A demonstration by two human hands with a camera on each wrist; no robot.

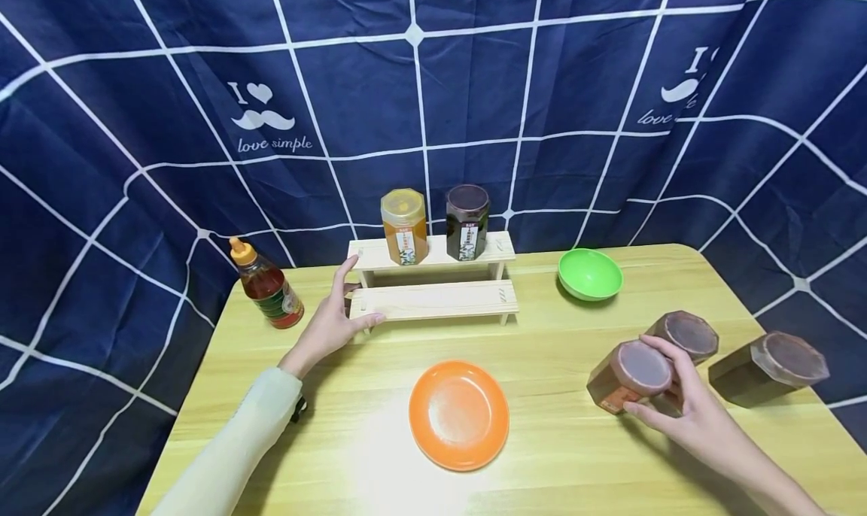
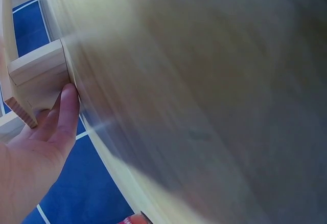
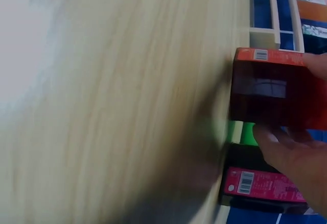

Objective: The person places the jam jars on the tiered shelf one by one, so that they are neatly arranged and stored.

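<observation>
At the left end of a two-tier wooden rack [image 1: 433,301], my left hand [image 1: 332,320] grips the frame. Its thumb lies at the lower shelf's front edge and the index finger reaches up to the upper shelf; in the left wrist view its fingers are against a wooden leg [image 2: 43,73]. My right hand [image 1: 698,411] holds a dark red jar [image 1: 625,377] with an orange-red label [image 3: 278,56], thumb and fingers on opposite sides. A yellow jar [image 1: 406,230] and a dark purple jar [image 1: 467,226] stand on the upper shelf.
Two more dark jars stand at the right, one behind the held jar [image 1: 687,335] and one farther right [image 1: 762,373]. A green bowl [image 1: 589,274] is right of the rack, an orange plate [image 1: 459,416] in front. A red sauce bottle [image 1: 272,289] stands left; a blue curtain [image 1: 359,95] hangs behind.
</observation>
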